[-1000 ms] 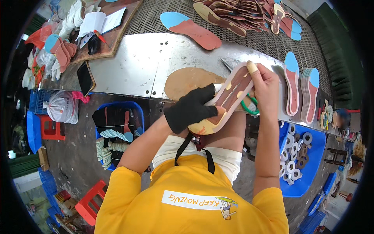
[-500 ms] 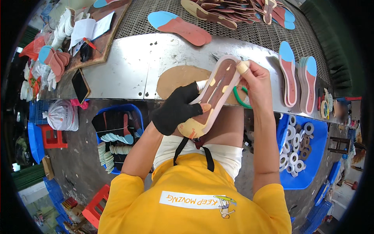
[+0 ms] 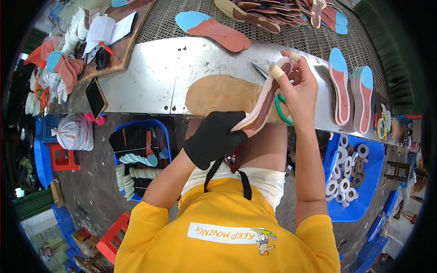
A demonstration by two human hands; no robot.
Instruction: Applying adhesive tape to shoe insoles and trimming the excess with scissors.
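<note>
Between my two hands an insole (image 3: 262,103) is tilted on edge, its pinkish rim and brown underside showing. My left hand (image 3: 214,139), in a black glove, is closed on its lower end. My right hand (image 3: 300,88), with pale coverings on the thumb and a fingertip, pinches the upper end. Beneath the insole lies a brown oval pad (image 3: 218,95) on the metal worktop edge. A green ring (image 3: 280,109) sits beside my right wrist, and a pointed metal tool (image 3: 259,69) shows partly behind the insole.
Blue-and-red insoles (image 3: 214,32) lie on the mesh surface (image 3: 159,22), near a large insole pile (image 3: 273,11). Stacked insoles (image 3: 361,100) stand at right. A phone (image 3: 95,98) rests at left. Below are a blue bin of tape rolls (image 3: 355,209) and another blue bin (image 3: 166,132).
The insole has turned from facing me to nearly edge-on. My left hand has rolled over at its lower end, and my right hand has moved slightly up along the far end.
</note>
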